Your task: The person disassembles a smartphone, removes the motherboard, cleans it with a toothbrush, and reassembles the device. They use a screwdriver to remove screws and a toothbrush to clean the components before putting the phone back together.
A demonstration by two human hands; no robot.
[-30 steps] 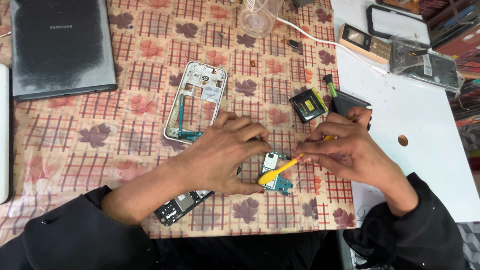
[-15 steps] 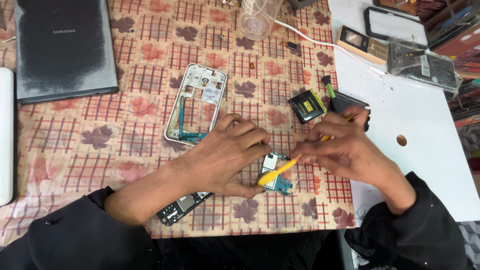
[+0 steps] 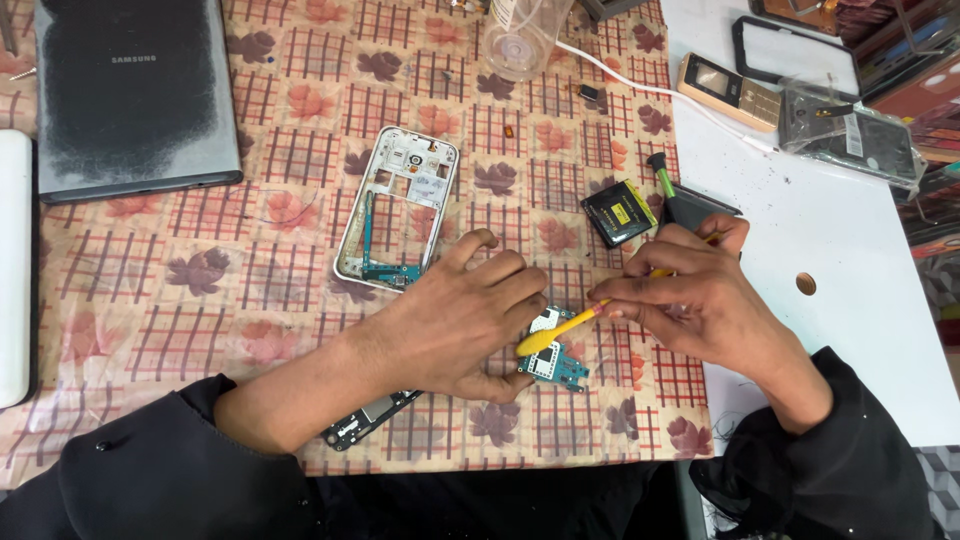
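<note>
My left hand lies flat on the patterned tablecloth and pins a small teal circuit board with thumb and fingers. My right hand grips a yellow pry tool whose flat tip rests on the board. A white phone mid-frame with a teal flex cable lies just beyond my left hand. A dark phone part pokes out from under my left forearm.
A black battery with a yellow label and a green-handled screwdriver lie near my right hand. A dark tablet lies at the far left, a clear cup at the top, a gold phone and a bagged phone on the white board.
Both hands stay over the circuit board; the pry tool tip has shifted slightly on it. The view has drifted a little.
</note>
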